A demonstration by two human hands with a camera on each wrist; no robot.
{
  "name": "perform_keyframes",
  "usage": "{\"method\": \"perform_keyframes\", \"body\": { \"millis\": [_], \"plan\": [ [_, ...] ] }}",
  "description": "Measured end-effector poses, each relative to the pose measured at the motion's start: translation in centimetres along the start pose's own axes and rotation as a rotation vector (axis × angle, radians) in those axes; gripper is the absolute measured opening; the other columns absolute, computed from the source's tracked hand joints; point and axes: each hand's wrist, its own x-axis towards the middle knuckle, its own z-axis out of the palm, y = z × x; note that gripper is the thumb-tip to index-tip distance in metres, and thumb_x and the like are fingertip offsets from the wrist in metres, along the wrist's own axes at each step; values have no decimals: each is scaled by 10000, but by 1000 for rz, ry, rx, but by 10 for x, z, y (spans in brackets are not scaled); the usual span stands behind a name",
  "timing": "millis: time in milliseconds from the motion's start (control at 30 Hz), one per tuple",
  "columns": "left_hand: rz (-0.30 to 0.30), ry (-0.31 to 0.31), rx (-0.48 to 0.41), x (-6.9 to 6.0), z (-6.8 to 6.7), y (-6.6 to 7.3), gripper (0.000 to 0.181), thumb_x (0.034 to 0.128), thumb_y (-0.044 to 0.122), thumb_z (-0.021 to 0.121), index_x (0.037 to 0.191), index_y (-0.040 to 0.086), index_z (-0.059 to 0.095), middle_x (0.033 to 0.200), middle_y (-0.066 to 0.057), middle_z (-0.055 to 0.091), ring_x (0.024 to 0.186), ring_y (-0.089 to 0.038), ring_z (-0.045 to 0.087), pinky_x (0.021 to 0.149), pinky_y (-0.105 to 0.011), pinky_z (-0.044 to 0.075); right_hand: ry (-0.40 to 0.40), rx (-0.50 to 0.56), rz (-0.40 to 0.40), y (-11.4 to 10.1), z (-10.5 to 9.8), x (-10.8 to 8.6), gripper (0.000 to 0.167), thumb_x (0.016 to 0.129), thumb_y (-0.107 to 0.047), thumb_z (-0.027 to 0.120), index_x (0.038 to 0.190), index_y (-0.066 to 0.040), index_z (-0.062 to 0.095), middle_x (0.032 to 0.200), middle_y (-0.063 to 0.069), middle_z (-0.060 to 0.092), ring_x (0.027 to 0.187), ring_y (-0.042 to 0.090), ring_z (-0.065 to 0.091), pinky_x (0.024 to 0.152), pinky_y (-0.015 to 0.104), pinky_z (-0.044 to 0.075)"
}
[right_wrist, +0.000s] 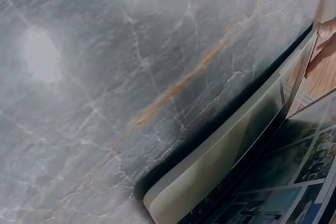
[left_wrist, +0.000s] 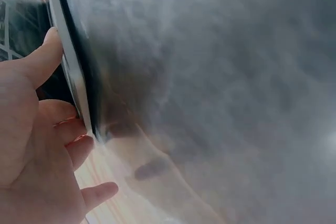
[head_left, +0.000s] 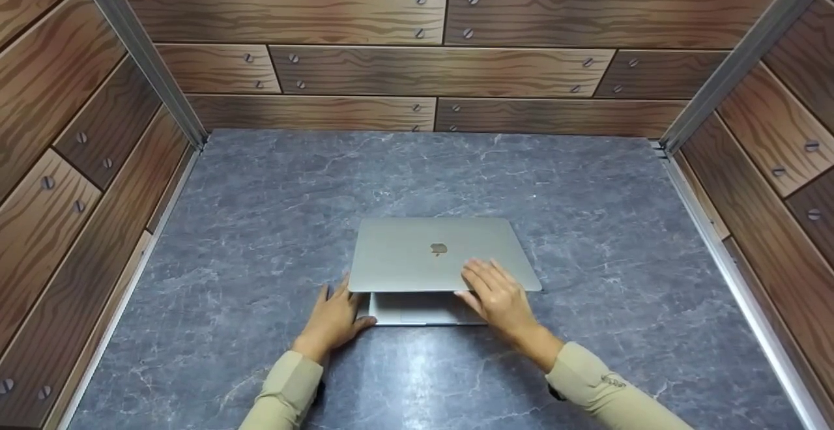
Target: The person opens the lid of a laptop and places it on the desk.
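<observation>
A silver laptop (head_left: 404, 247) lies on the grey marbled surface, its lid tilted partly up over the base (head_left: 397, 315). My right hand (head_left: 500, 301) holds the lid near its right front corner, fingers on top and thumb at the underside of the edge. At the base's left side my left hand (head_left: 331, 322) rests with extended fingers, the thumb touching the front corner. In the left wrist view, the left hand (left_wrist: 39, 129) touches the laptop's edge (left_wrist: 76, 77). Tiled pictures show on the screen (right_wrist: 283, 182) in the right wrist view; there my right hand is out of sight.
Wood-patterned panels (head_left: 365, 68) stand behind the marbled surface (head_left: 260, 195) and along both sides. Grey metal strips (head_left: 730, 254) run along its side edges, and metal posts (head_left: 140, 52) rise at the back corners.
</observation>
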Motion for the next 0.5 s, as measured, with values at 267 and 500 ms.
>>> {"method": "perform_keyframes", "body": {
  "millis": [267, 500],
  "plan": [
    [20, 24, 97, 1, -2, 6, 711, 865, 431, 648, 1402, 1, 470, 1492, -232, 428, 1400, -394, 407, 1121, -637, 318, 15, 21, 24, 1, 0, 4, 352, 878, -346, 631, 935, -14, 736, 965, 153, 757, 891, 286, 737, 818, 429, 589],
    [23, 43, 116, 0, 0, 8, 700, 851, 438, 653, 1342, -41, 514, 1428, -231, 498, 1314, -371, 506, 1112, -606, 347, 30, 14, 34, -1, 0, 6, 355, 894, -350, 605, 922, -19, 732, 959, 153, 755, 884, 282, 737, 804, 422, 589]
  ]
}}
